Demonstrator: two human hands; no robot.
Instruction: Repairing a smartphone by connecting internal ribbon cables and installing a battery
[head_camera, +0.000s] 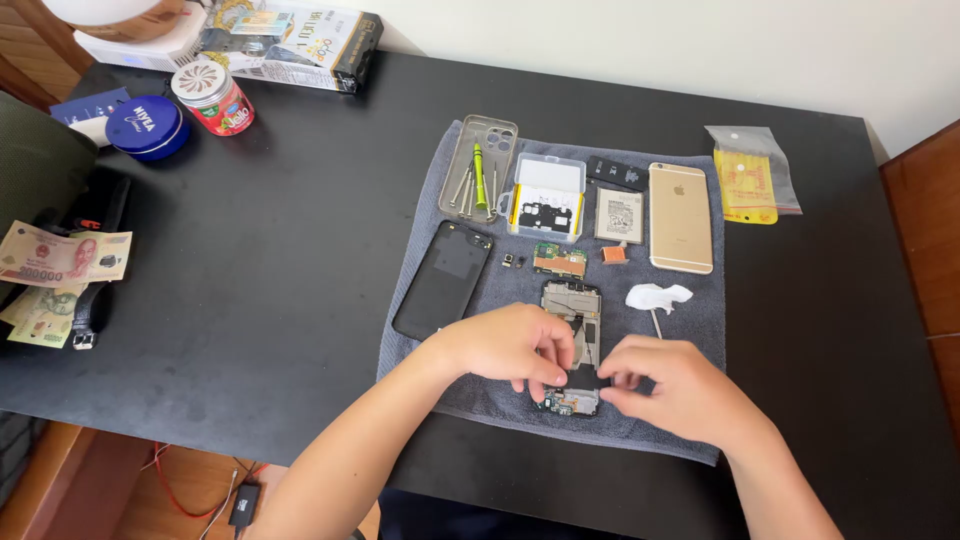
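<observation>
Head view: both hands work on an opened phone frame (572, 340) lying on a grey towel (420, 290). Left hand (510, 345) and right hand (675, 385) pinch its lower end with fingertips. Beyond the hands, a clear phone case (478, 168) serves as a tray holding screwdrivers (479, 180); just beside it a clear plastic box (548, 196) holds a dark part. The towel's near edge lies close to the table (250, 300) edge. Bare table surface lies left of the left hand.

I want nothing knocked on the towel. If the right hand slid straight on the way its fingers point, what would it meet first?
The right hand points left across the opened phone; first it would likely meet the left hand.
</observation>
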